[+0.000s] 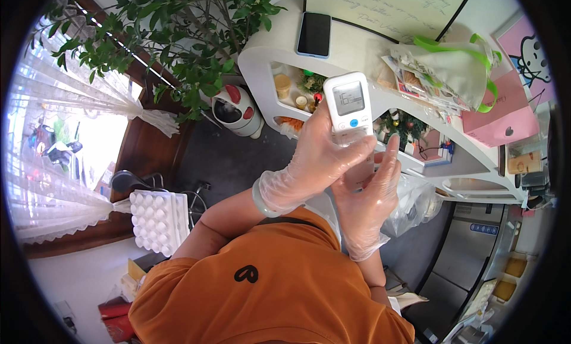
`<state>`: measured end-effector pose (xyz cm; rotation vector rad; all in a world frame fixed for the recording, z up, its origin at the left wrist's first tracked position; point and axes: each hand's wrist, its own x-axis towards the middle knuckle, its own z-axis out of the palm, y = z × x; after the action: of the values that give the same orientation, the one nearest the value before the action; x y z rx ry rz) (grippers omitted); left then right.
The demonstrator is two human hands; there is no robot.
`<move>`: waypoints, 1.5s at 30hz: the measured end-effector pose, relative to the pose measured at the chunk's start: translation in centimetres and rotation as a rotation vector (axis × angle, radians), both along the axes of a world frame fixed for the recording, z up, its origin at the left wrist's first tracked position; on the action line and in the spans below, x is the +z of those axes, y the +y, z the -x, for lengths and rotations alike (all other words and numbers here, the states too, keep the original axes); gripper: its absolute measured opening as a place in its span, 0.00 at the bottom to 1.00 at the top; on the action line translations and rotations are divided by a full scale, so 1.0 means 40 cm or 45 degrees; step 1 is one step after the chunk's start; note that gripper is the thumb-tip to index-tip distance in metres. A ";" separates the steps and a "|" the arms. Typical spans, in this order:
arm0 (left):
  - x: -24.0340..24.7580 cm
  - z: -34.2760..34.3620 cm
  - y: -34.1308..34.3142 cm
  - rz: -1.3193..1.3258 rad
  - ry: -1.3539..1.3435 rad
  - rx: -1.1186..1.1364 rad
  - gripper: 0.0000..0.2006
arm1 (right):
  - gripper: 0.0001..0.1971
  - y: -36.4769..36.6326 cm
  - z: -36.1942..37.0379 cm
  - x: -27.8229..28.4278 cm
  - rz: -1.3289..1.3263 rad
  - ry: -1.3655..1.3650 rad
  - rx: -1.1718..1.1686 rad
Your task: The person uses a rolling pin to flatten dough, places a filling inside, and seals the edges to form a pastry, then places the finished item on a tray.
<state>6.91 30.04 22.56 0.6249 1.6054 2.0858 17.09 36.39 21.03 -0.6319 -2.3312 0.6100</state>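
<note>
On the rounded white remote [350,113], a grey screen [349,98] tops a blue button [354,123].

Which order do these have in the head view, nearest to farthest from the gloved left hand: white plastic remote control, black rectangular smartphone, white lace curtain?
1. White plastic remote control: held in the gloved left hand.
2. Black rectangular smartphone: ahead, on the white counter.
3. White lace curtain: far left.
</note>
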 end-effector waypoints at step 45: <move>0.055 -0.063 0.248 0.143 0.062 0.153 0.14 | 0.50 0.242 -0.043 0.005 0.100 0.193 0.094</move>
<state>9.41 39.95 24.77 0.5571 1.8144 2.0613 18.83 46.07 21.22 -0.5183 -2.2050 0.7600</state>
